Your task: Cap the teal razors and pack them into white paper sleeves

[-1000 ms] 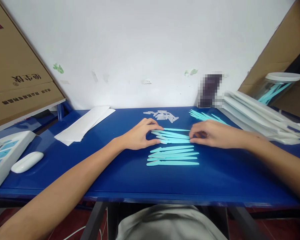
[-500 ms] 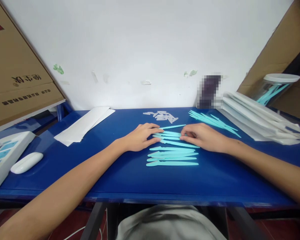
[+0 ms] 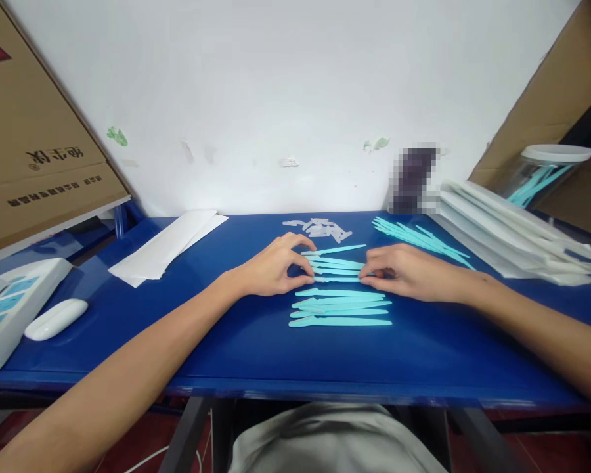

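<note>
Bracketing flat turquoise plastic sticks [image 3: 337, 263] near mid-surface: left hand [image 3: 274, 265] arched, thumb and fingers spread at their broad ends; right hand [image 3: 401, 269] curled, thumb and fingers drawn close at the narrow ends. Whether either grips: cannot tell. Second row of sticks [image 3: 345, 322] nearer front edge of glossy blue surface [image 3: 256, 355]. Small translucent plastic pieces [image 3: 320, 230] by back edge; loose turquoise pile [image 3: 414, 237] toward back-right corner.

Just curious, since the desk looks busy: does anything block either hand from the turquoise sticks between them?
Nothing visible does. The left hand and right hand touch opposite ends of those sticks; the pale pieces lie beyond them.
</note>
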Tool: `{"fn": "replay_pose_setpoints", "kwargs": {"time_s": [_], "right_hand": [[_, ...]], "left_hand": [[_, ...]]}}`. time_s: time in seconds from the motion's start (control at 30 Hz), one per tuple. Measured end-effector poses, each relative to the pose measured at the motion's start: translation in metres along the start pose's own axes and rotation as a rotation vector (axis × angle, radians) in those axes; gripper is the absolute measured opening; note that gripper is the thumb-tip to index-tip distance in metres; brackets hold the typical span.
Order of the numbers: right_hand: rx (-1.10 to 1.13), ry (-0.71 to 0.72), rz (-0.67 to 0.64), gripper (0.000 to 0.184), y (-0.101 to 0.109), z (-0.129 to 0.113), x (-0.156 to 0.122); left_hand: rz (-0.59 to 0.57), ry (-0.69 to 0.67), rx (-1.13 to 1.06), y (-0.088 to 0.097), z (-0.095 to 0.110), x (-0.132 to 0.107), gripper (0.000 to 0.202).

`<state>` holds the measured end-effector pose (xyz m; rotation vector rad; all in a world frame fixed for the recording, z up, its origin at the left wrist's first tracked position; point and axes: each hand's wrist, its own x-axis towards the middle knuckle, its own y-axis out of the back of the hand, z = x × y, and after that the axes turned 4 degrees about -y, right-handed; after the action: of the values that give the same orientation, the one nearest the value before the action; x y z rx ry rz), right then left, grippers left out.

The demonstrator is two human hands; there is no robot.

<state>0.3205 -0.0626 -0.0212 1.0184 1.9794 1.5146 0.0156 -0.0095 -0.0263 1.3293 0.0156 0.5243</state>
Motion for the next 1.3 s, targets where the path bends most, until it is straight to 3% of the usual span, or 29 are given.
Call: {"fn": "replay_pose_setpoints", "kwargs": {"time_s": [0.57,0.77,0.83,0.93,1.13,1.3], "right_hand": [[-0.051,0.05,0.113,0.03,-0.013,-0.003,0.003],[-0.076,0.0,0.15,0.034,-0.011,-0.002,0.006],[-0.069,-0.038,0.177,0.035,-0.011,-0.002,0.006],[-0.035,-0.055,0.184,0.037,-0.01,-0.005,0.004],[0.003,-0.038,0.013,0.037,-0.005,-0.011,-0.001],[0.059,-0.043,0.0,0.038,-0.004,-0.012,-0.002]], "left_hand": [[0.021,-0.022,-0.006,-0.005,0.005,0.004,0.025],[0.193,0.143,-0.002,-0.006,-0.015,0.004,0.035],[0.199,0.213,0.023,-0.007,-0.026,0.004,0.04],[0.11,0.29,0.077,-0.008,-0.042,0.003,0.048],[-0.157,0.391,0.1,-0.005,-0.051,0.004,0.058],[-0.196,0.373,0.183,-0.002,-0.048,0.012,0.059]]}}
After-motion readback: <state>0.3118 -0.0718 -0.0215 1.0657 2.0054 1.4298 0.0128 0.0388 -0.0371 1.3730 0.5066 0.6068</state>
